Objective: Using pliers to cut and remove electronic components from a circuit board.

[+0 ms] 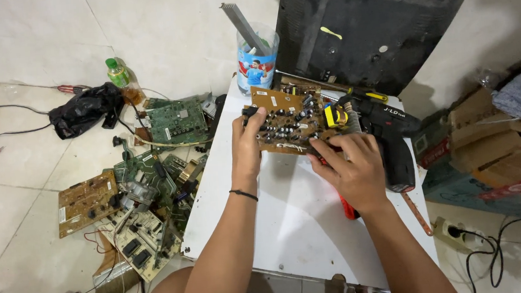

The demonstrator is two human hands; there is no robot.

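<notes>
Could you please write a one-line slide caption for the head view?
Both hands, left hand and right hand, hold a brown circuit board above a white table.

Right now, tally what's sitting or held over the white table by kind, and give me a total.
Circuit boards: 1, the brown circuit board held by the left hand and right hand
Cordless drills: 1, the black drill
Plastic cups: 1, the printed cup
Screwdrivers: 1, the yellow-handled screwdriver
Total: 4

Near half of my white table (291,224) lies bare for passing, but far side's blocked by the cup (256,57) and black TV shell (374,19), right by the drill (390,136), left floor by scrap boards (134,200).
</notes>
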